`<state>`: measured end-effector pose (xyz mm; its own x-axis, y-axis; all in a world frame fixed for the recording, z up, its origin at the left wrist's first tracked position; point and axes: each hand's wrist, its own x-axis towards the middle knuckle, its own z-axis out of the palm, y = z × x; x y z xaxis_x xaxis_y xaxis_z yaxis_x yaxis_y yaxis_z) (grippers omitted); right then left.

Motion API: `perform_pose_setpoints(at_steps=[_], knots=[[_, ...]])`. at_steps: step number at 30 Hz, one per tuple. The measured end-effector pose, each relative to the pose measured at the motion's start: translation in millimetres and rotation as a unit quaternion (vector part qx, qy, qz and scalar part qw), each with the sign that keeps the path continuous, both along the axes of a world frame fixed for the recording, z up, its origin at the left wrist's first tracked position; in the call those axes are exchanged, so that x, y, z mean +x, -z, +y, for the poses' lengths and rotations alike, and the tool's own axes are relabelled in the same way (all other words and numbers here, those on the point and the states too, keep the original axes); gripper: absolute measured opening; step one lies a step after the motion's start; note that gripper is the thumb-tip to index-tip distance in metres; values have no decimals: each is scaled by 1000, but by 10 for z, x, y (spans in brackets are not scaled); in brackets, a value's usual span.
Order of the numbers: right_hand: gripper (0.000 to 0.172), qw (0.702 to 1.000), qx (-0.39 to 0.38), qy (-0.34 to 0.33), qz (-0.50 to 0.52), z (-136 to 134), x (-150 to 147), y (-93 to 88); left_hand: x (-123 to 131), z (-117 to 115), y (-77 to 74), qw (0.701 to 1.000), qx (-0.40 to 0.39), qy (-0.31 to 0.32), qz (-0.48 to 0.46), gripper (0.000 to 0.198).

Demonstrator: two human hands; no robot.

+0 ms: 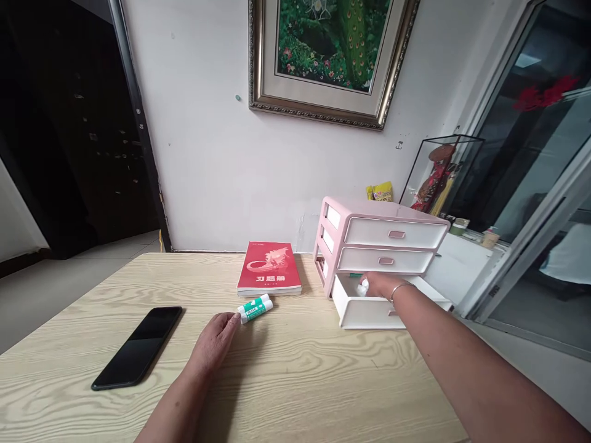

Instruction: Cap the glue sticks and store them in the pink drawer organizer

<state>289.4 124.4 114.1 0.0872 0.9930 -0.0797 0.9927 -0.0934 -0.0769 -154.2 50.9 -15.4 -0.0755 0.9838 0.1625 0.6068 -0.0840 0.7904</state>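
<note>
Two green-and-white glue sticks [255, 309] lie side by side, pinched at their near end between the thumb and fingers of my left hand [218, 337], just above or on the table. My right hand [381, 284] reaches into the pulled-out bottom drawer [369, 314] of a pink and white drawer unit [335, 246]. Its fingers are closed on a small white object [363, 287], whose kind I cannot make out. Something green [355, 275] shows at the back of that drawer. My hand and forearm hide part of the drawer's inside and its handle.
A red book [270, 266] lies behind the glue sticks, near the wall. On the left of the wooden table [295, 375] rests a black phone [138, 347]. The unit's two upper drawers are closed. A yellow packet [382, 191] shows behind it, and a framed picture [318, 114] hangs above.
</note>
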Motion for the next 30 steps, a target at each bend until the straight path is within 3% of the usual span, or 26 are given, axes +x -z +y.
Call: perform_pose_setpoints(at_steps=[6, 10, 14, 18, 24, 30], knots=[[26, 998, 52, -20, -1, -147, -265, -259, 38, -43, -70, 1000, -4, 0, -4, 56], [26, 983, 141, -110, 35, -386, -864, -271, 65, -91, -121, 1000, -6, -10, -8, 55], [29, 942, 145, -298, 61, -682, -1676, -93, 65, -105, -113, 1000, -4, -26, -17, 54], [35, 902, 108, -417, -7, -752, -2295, 182, 40, -83, -78, 999, 4, -32, -17, 54], [44, 895, 90, -435, -45, -486, -2755, 563, 28, -103, -151, 999, 18, -25, -16, 54], [39, 902, 84, -415, -87, -274, -2838, 876, 3, -95, -168, 1000, 4, -27, -14, 57]])
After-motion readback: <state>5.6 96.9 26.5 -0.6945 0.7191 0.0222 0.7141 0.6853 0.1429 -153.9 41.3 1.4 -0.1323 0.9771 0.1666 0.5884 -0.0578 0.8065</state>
